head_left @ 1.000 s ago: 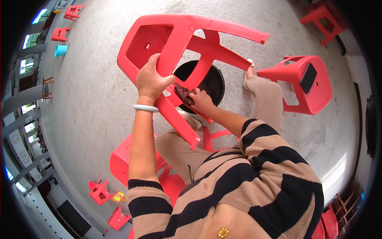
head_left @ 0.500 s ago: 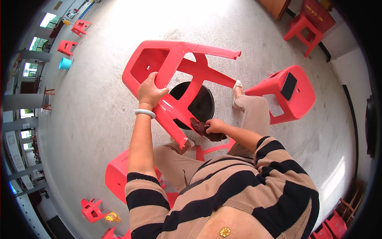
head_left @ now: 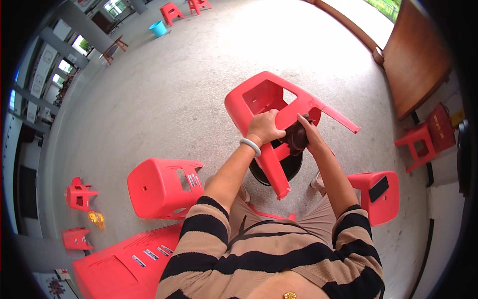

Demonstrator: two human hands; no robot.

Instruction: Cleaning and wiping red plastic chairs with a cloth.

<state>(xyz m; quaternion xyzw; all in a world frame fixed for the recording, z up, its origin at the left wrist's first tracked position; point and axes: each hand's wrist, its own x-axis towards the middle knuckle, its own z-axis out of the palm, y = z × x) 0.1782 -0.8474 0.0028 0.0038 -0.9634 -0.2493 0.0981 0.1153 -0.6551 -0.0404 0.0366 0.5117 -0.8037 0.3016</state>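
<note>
A red plastic stool (head_left: 239, 108) is held tipped on its side in front of me, its legs pointing right and toward me. My left hand (head_left: 265, 127) grips its frame, with fingers wrapped round the edge; a pale bangle circles that wrist. In my right hand (head_left: 310, 133) is a dark brown cloth (head_left: 296, 139), bunched and pressed against the stool's leg side. Below the stool, between my feet, stands a round black tub (head_left: 294, 168), partly hidden by the stool. What is inside the tub cannot be made out.
Close on my left stands a red stool (head_left: 149, 188), with a larger red plastic piece (head_left: 117, 269) nearer me. On my right, another stool (head_left: 391, 204) bears a black phone (head_left: 379, 189). Farther off are a blue bucket (head_left: 158, 29), more red stools (head_left: 172, 13) and a wooden panel (head_left: 416, 60).
The view has turned to the right. My right hand has brought the cloth up from beside the tub onto the stool's side. My left hand still grips the stool, which is now angled differently.
</note>
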